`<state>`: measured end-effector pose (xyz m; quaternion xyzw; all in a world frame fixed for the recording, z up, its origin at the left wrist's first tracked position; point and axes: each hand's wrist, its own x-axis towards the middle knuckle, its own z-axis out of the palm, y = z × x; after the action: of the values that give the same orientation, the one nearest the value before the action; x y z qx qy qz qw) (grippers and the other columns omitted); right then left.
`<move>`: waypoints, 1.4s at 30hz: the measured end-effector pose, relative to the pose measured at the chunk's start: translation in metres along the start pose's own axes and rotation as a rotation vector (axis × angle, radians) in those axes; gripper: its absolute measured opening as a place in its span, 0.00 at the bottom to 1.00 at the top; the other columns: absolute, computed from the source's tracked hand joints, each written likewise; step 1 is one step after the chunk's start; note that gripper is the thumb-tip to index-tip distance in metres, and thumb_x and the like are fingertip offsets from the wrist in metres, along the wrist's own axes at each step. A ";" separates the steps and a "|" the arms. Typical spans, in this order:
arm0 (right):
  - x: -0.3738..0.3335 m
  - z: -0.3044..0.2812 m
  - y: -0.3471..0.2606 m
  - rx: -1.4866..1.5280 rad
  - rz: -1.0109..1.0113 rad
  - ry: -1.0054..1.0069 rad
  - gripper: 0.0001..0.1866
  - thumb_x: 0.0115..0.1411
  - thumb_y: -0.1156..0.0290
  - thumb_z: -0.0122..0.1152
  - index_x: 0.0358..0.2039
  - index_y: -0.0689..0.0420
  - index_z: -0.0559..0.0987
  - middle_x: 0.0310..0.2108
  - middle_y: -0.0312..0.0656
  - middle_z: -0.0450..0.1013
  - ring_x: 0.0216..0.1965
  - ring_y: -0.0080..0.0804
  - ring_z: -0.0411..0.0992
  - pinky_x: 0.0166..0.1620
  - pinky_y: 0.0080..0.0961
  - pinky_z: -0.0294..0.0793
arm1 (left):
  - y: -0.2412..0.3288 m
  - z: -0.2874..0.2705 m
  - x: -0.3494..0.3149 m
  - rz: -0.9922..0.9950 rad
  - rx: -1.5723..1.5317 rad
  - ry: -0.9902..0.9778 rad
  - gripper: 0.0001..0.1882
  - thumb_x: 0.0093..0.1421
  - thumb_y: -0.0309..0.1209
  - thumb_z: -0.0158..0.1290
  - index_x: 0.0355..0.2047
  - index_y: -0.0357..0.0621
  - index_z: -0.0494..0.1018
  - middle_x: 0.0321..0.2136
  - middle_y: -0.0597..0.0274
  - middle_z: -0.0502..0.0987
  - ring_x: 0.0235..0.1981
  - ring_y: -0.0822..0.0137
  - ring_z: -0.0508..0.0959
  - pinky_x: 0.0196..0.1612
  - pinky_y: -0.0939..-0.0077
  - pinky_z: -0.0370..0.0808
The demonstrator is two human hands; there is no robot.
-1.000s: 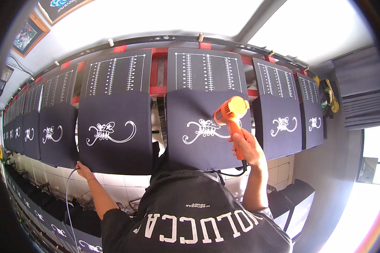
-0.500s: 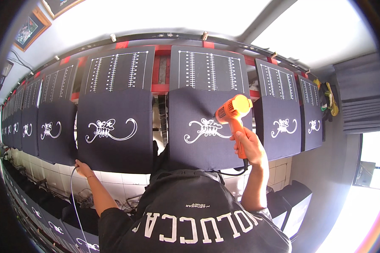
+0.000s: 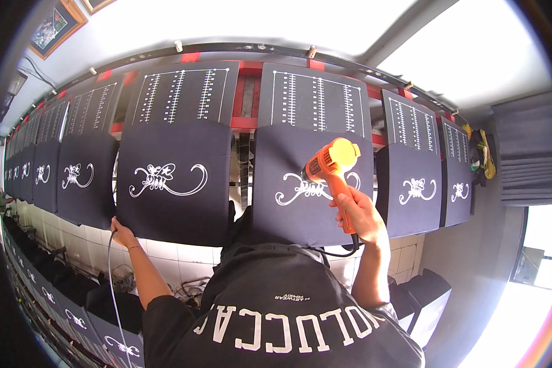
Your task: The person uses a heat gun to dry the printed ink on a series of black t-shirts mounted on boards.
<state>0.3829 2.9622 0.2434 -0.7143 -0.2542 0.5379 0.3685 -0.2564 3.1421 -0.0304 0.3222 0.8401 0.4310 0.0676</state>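
Observation:
My right hand point(image 3: 362, 216) is closed round the handle of an orange heat gun point(image 3: 332, 165), a black cord running from its lower end. Its nozzle points left and down over a dark fabric piece point(image 3: 276, 221) that carries a white scroll-like print point(image 3: 288, 190), partly hidden behind the tool. Out to the left, my left hand point(image 3: 124, 232) pinches a thin grey cable point(image 3: 112, 279) beside the lower left corner of another printed dark fabric piece point(image 3: 172, 224). Both pieces lie over black boards with white ruler marks.
More printing boards point(image 3: 92, 110) with printed dark fabric stretch in a row to both sides on a red and black frame point(image 3: 246, 92). Behind at lower left runs a second row of printed fabric point(image 3: 73, 319). Yellow and dark items point(image 3: 483, 156) hang at the right wall.
The heat gun has shifted slightly left over the print, uncovering more of its right curl. The view has shifted a little. My left hand keeps its hold on the cable.

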 end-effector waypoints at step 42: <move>-0.021 -0.006 0.023 0.035 -0.013 0.065 0.17 0.68 0.63 0.51 0.49 0.62 0.73 0.35 0.38 0.74 0.27 0.19 0.70 0.29 0.20 0.74 | 0.003 0.006 0.005 -0.206 0.279 0.055 0.31 0.64 0.56 0.45 0.43 0.40 0.80 0.39 0.43 0.81 0.39 0.45 0.81 0.44 0.55 0.77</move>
<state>0.3821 2.9306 0.2386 -0.7233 -0.2374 0.5161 0.3926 -0.2565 3.1508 -0.0312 0.2289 0.9219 0.3095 0.0432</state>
